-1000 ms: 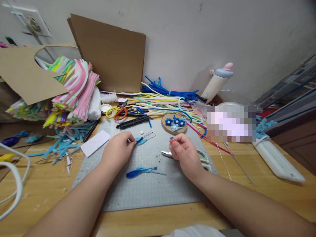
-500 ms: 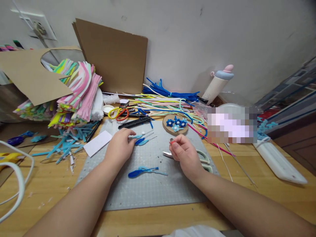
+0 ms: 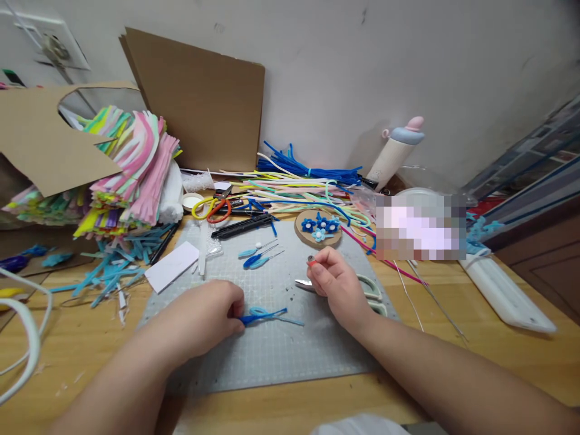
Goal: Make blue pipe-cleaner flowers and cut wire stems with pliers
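Lower centre: blue strips (image 3: 254,318) extend rightward from nearer left hand (image 3: 212,314), grip pinching left end; right hand (image 3: 336,284) clasps lighter (image 3: 311,260).

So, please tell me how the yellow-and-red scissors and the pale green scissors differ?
Colour: the yellow-and-red scissors have one yellow and one red handle; the pale green scissors have both handles pale green.
Place: the yellow-and-red scissors lie beyond the mat's far edge; the pale green scissors lie on it, partly hidden by the right hand.
Both have two looped handles.
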The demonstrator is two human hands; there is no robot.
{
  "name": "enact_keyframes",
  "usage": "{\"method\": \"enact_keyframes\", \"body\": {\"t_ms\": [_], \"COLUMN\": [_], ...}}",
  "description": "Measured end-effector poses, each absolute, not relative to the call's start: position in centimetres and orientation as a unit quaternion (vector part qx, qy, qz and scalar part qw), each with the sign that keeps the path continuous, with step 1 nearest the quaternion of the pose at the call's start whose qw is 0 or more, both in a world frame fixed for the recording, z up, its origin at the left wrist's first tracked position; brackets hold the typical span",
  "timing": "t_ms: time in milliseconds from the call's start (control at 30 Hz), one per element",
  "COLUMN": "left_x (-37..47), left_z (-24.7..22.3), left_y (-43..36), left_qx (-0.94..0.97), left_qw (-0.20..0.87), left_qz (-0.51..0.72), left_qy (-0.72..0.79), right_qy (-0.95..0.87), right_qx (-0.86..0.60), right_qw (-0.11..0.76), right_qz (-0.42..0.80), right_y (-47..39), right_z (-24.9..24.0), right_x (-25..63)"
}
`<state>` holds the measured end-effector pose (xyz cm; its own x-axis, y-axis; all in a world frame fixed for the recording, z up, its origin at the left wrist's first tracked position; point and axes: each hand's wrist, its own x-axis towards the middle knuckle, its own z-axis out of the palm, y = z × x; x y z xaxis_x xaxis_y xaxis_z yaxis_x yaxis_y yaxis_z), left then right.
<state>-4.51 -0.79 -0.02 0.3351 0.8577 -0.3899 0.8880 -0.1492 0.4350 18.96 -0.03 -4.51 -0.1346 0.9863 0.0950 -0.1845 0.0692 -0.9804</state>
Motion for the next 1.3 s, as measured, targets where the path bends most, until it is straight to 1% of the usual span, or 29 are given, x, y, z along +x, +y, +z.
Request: {"method": "enact_keyframes", "body": {"t_ms": [100,167,267,367,500,733,967,1300], "left_x": [-4.5,-4.4,-3.9,-3.3,-2.7,-1.7,-1.6,-1.4], "left_z": [0.7,1.3,2.0,2.1,1.9,1.2,1.4,1.2], "left_y": [-0.6,-0.4,-0.2,0.0,0.2,0.0,0.1,0.1], "left_qx": [0.763,0.751,0.700,0.639,0.594,0.530,0.495,0.485], "left_qw": [0.339,0.373,0.424,0.444,0.454,0.526,0.544,0.573], "left_qz": [-0.006,0.033,0.138,0.261,0.343,0.381,0.402,0.388], "left_qy": [0.550,0.545,0.558,0.571,0.569,0.545,0.545,0.535], "right_qy": [-0.509,-0.511,-0.503,-0.494,-0.498,-0.508,-0.492,-0.507], "right_qx": [-0.393,-0.397,-0.404,-0.402,-0.428,-0.453,-0.448,-0.440], "right_qw": [0.525,0.523,0.529,0.540,0.531,0.532,0.542,0.539], "right_qz": [0.557,0.555,0.551,0.551,0.535,0.504,0.514,0.509], "right_y": [0.0,0.0,0.1,0.2,0.2,0.0,0.1,0.1], "right_z": [-4.5,-4.5,-4.7,-4.8,-4.5,-3.7,-4.1,-4.5], "right_x": [18.9,19.0,19.1,19.2,19.0,18.7,19.1,19.2]}}
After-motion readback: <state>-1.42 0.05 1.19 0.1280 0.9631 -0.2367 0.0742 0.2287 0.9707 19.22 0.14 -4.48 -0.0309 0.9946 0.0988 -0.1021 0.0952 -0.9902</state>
